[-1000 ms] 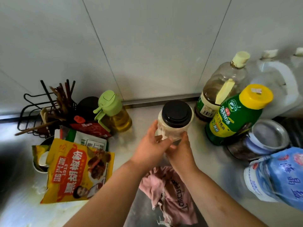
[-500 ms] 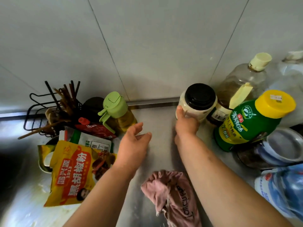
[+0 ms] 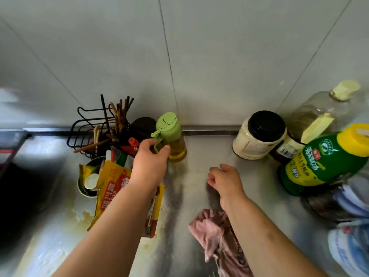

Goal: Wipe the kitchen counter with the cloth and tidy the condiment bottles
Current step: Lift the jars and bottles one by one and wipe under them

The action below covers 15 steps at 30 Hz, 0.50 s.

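My left hand (image 3: 151, 162) reaches to the green-capped oil bottle (image 3: 171, 136) near the back wall, thumb and fingers curled round its green handle. My right hand (image 3: 225, 180) hovers relaxed over the steel counter (image 3: 199, 152) and holds nothing. The black-lidded jar (image 3: 257, 136) stands by the wall, touching a clear bottle with a cream cap (image 3: 319, 110). A green bottle with a yellow cap (image 3: 323, 162) stands in front of them. The pink cloth (image 3: 209, 230) lies crumpled on the counter, partly under my right forearm.
A yellow seasoning packet (image 3: 113, 188) lies under my left arm, with a black wire rack of chopsticks (image 3: 95, 128) behind it. The sink (image 3: 20, 196) is at the left. A glass lid (image 3: 339, 200) and a blue bag (image 3: 351, 246) crowd the right edge.
My right hand set the black-lidded jar by the wall, let go and drew back. My left hand moved away from the jar to the green-capped oil bottle and took its handle.
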Motion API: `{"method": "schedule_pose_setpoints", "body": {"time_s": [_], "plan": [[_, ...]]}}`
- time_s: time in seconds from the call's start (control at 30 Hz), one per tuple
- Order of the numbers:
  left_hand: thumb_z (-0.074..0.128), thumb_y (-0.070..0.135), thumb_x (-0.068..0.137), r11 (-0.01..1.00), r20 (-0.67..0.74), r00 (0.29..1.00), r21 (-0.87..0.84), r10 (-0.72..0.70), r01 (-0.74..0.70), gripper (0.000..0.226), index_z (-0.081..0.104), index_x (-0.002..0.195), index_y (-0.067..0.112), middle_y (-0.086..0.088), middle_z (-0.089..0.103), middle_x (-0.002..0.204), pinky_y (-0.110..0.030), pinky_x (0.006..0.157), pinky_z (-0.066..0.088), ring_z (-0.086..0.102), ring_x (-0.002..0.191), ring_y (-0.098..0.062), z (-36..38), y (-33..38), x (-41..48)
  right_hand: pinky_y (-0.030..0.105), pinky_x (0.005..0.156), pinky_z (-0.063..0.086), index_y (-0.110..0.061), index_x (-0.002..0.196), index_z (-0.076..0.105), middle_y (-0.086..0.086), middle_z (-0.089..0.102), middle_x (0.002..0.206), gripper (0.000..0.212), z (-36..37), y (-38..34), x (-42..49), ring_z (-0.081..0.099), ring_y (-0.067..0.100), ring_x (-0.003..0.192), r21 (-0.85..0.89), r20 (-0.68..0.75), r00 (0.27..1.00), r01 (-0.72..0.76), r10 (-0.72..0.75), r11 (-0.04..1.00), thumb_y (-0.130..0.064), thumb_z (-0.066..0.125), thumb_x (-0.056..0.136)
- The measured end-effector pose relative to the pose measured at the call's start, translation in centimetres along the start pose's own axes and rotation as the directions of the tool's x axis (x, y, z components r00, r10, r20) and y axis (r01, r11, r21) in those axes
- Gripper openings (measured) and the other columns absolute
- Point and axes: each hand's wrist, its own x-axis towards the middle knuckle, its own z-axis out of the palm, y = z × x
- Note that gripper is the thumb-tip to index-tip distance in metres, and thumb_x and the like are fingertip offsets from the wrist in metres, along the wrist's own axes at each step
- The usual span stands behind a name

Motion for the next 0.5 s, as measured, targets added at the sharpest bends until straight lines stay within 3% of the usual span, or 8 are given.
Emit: {"method": "schedule_pose_setpoints", "body": {"time_s": [0.1,0.17,0.3,0.4,0.5], "plan": [[0.060,0.043,0.086,0.998,-0.012,1.000,0.067,-0.004,0.005,0.053,0.039,0.132,0.025,0.003,0.059,0.090,-0.024,0.051,0.049,0.060,0.067,-0.011,0.4,0.3,0.2,0.039,0.080,0.054,-0.010,0.126,0.048,0.007,0.056,0.082,0.039,-0.8,0.9,-0.5,0.057,0.017,0.070,-0.084,0.035,0.999,0.038,-0.035,0.996,-0.006,0.058,0.088],[0.059,0.042,0.086,0.993,0.016,1.000,0.117,0.021,-0.022,0.057,0.036,0.135,0.025,-0.003,0.059,0.100,-0.028,0.057,0.052,0.061,0.072,-0.016,0.6,0.5,0.4,0.042,0.082,0.055,-0.012,0.121,0.051,0.007,0.059,0.081,0.035,-1.3,1.2,-0.8,0.059,0.018,0.072,-0.142,0.048,0.997,0.071,-0.065,0.987,-0.007,0.057,0.086],[0.060,0.038,0.086,0.988,0.057,0.998,0.149,0.028,-0.036,0.054,0.038,0.133,0.026,0.002,0.056,0.090,-0.029,0.058,0.052,0.060,0.072,-0.015,0.9,0.8,0.2,0.044,0.082,0.055,-0.015,0.109,0.057,0.002,0.062,0.076,0.026,-2.4,1.9,-1.3,0.063,0.019,0.071,-0.232,0.057,0.990,0.140,-0.130,0.963,-0.009,0.057,0.084],[0.061,0.036,0.085,0.992,0.094,0.996,0.124,-0.004,-0.008,0.056,0.038,0.135,0.026,0.002,0.055,0.093,-0.026,0.054,0.048,0.059,0.072,-0.015,1.3,1.2,-0.7,0.045,0.084,0.057,-0.023,0.095,0.060,0.001,0.065,0.086,0.016,-2.8,2.3,-1.8,0.066,0.018,0.073,-0.269,0.111,0.981,0.184,-0.159,0.945,-0.011,0.061,0.084],[0.061,0.036,0.084,0.997,0.143,0.990,0.082,-0.012,0.000,0.053,0.043,0.132,0.025,-0.002,0.057,0.102,-0.024,0.053,0.041,0.057,0.075,-0.015,1.8,1.5,-1.6,0.043,0.086,0.056,-0.031,0.094,0.060,-0.001,0.064,0.099,0.016,-2.2,2.5,-2.2,0.066,0.015,0.087,-0.313,0.237,0.951,0.268,-0.199,0.911,-0.022,0.066,0.082]]}}
